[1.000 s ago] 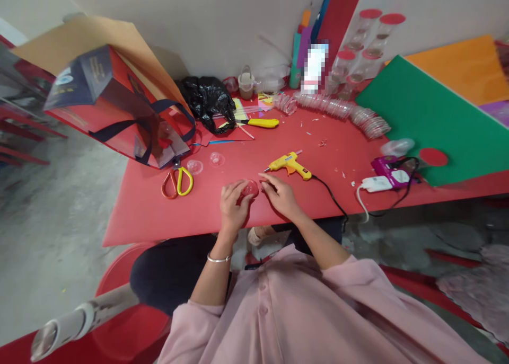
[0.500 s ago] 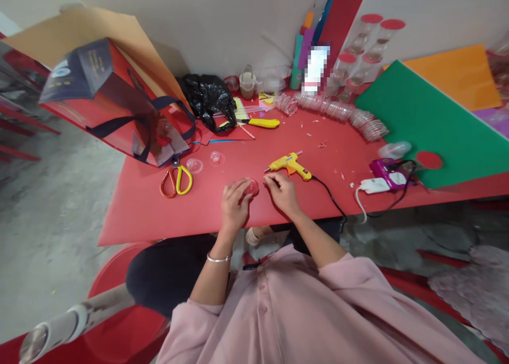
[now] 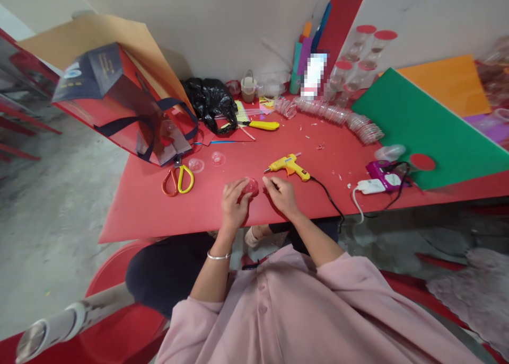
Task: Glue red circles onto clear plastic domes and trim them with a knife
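Note:
My left hand point(image 3: 234, 204) is closed around the near side of a small, round, clear plastic piece point(image 3: 252, 186), which rests on the red tabletop point(image 3: 151, 215). Just to its right, my right hand point(image 3: 282, 195) is pinched, thumb against forefinger; anything between those fingertips is too small to make out. A yellow glue gun point(image 3: 289, 166) lies beyond the right hand, its nozzle pointing left. Two similar clear plastic pieces, one domed point(image 3: 196, 166) and another point(image 3: 217, 158) beside it, sit farther left. Scissors point(image 3: 178, 180) with one red and one yellow handle lie near them.
A large paper bag point(image 3: 123, 99) stands at the left, beside a black plastic bag point(image 3: 212, 101). A yellow cutter point(image 3: 264, 125) and a row of stacked clear cups point(image 3: 326, 111) lie behind. Right are a green board point(image 3: 429, 131) and a purple power strip point(image 3: 384, 176) with cords.
The head view has shifted slightly. Both hands keep nearly the same pose and place, and the objects on the table stay where they were.

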Available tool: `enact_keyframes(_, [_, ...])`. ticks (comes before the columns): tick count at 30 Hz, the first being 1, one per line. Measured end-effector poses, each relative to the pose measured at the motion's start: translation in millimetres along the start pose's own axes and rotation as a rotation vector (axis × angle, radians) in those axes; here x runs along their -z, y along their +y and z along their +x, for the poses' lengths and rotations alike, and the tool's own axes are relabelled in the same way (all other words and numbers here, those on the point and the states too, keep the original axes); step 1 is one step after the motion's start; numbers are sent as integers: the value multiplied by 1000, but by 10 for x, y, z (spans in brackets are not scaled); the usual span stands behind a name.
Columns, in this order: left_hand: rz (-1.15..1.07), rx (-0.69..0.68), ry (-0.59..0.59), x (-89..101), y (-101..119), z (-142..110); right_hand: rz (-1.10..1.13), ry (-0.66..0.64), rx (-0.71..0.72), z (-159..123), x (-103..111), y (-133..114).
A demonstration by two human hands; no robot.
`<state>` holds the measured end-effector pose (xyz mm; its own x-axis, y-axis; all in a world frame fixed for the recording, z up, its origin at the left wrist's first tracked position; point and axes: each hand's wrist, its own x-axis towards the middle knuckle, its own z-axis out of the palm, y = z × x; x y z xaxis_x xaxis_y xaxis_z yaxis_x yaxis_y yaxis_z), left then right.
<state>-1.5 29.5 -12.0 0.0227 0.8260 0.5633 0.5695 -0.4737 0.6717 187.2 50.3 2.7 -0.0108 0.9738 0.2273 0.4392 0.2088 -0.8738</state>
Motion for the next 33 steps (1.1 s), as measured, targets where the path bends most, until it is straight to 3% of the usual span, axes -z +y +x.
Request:
enact_keyframes(9, [12, -27, -3, -1, -8, -14, 45, 101, 60, -22, -2, 17])
enact_keyframes(13, [16, -13, 35, -10, -6, -22, 49, 97, 24, -106, 15, 2])
enact_keyframes(20, [41, 10, 55, -20, -9, -19, 82, 224, -27, -146, 1, 75])
enact_keyframes(33, [10, 21, 71, -77, -96, -32, 131, 181, -57, -119, -11, 90])
